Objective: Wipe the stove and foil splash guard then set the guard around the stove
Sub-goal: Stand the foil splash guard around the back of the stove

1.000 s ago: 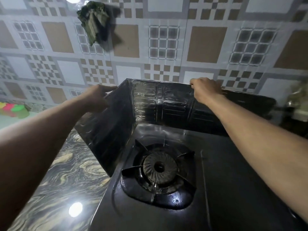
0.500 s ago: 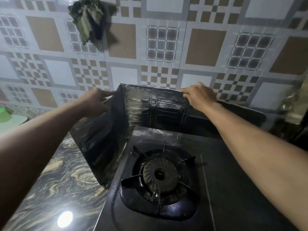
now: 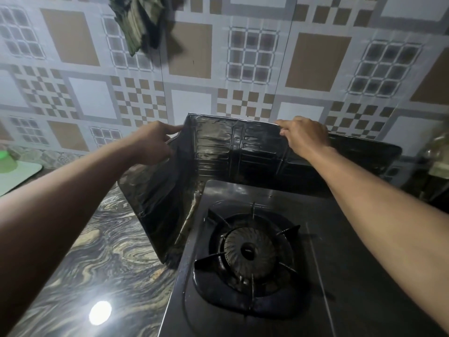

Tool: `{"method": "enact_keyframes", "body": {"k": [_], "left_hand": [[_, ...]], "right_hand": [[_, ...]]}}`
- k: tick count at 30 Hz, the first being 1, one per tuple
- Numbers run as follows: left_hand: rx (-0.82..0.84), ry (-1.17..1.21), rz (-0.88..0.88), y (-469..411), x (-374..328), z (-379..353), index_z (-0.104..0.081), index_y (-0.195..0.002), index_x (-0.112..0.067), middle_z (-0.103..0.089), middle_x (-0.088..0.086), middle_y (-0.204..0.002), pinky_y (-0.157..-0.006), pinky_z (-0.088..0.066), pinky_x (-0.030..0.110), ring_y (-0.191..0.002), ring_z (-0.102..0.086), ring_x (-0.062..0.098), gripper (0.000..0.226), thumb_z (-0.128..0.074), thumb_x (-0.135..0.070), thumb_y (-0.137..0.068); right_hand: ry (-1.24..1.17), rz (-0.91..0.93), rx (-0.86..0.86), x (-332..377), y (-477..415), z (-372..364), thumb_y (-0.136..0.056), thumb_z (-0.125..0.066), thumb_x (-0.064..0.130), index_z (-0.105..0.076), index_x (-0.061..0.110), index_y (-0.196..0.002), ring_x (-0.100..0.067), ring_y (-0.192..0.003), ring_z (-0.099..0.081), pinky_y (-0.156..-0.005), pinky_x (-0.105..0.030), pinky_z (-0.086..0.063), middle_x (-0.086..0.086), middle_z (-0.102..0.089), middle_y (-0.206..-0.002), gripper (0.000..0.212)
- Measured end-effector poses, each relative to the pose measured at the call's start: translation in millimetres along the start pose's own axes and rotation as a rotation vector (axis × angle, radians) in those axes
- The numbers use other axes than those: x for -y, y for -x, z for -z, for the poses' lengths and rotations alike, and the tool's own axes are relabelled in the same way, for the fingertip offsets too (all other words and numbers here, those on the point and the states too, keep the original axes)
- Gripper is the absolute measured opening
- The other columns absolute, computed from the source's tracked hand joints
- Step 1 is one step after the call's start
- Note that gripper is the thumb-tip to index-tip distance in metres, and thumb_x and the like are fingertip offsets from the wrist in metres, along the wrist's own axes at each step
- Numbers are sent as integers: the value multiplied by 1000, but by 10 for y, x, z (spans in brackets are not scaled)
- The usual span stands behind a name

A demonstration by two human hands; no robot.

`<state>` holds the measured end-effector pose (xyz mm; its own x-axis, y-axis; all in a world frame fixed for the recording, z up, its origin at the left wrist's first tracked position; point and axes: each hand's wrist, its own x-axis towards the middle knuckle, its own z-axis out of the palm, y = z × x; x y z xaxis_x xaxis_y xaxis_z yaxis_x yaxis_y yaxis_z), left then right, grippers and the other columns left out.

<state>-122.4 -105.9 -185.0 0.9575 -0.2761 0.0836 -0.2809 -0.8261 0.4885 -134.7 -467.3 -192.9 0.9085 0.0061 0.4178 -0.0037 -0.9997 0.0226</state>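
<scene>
- Guard going around stove, likely the last step.
- Left hand, right hand: fingers pinch its top edge.
- Next: stand the leaning left panel upright.

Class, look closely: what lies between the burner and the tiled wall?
The foil splash guard stands upright between burner and tiled wall, seen in the head view.

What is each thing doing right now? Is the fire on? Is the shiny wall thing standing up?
Guard: standing up, folded round the stove's back and left side, left panel leaning outward.
Burner: unlit, no flame.
Stove: no pot on it.
Left hand: grips the guard's left panel near the top.
Right hand: pinches the back panel's top edge.
Cloth: hanging on the wall.
</scene>
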Motion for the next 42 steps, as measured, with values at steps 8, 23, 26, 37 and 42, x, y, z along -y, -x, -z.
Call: {"method": "enact_keyframes", "body": {"k": [8, 23, 26, 37, 42], "left_hand": [[1, -124, 20, 144, -410, 24, -41, -152, -34, -71, 18, -118, -89, -55, 46, -105, -67, 35, 76, -65, -5, -86], [20, -348, 19, 62, -814, -133, -48, -147, -39, -69, 12, -103, -73, -48, 36, -86, -60, 31, 67, -64, -13, -88], [-18, -363, 39, 12, -741, -224, -53, -142, -40, -62, 3, -86, -64, -42, 32, -75, -56, 24, 64, -67, -14, -85], [-59, -354, 58, -25, -653, -367, -54, -136, -12, -66, 17, -120, -86, -55, 46, -105, -62, 36, 55, -67, -16, -83], [-56, -275, 99, -22, -626, -347, -56, -136, -5, -65, 19, -125, -91, -53, 44, -113, -61, 36, 57, -72, -18, -83]], "right_hand": [[0, -12, 13, -321, 23, 161, -103, -50, 29, -58, 32, -136, -36, -115, -59, -90, -46, -49, -10, -64, -126, 34], [88, 16, 72, -536, 100, 197, -99, -56, 12, -65, 31, -128, -36, -111, -62, -90, -43, -51, -6, -68, -123, 36], [101, 30, 49, -543, 82, 143, -96, -57, 7, -69, 22, -114, -36, -96, -63, -76, -38, -52, -11, -69, -108, 27], [-70, 51, 27, -591, 98, -138, -94, -56, 3, -45, 14, -139, -29, -86, -54, -63, -35, -47, -10, -47, -114, 48], [-50, 97, -25, -495, 33, -156, -92, -59, 5, -47, 11, -136, -30, -90, -55, -63, -35, -48, -12, -49, -116, 46]]}}
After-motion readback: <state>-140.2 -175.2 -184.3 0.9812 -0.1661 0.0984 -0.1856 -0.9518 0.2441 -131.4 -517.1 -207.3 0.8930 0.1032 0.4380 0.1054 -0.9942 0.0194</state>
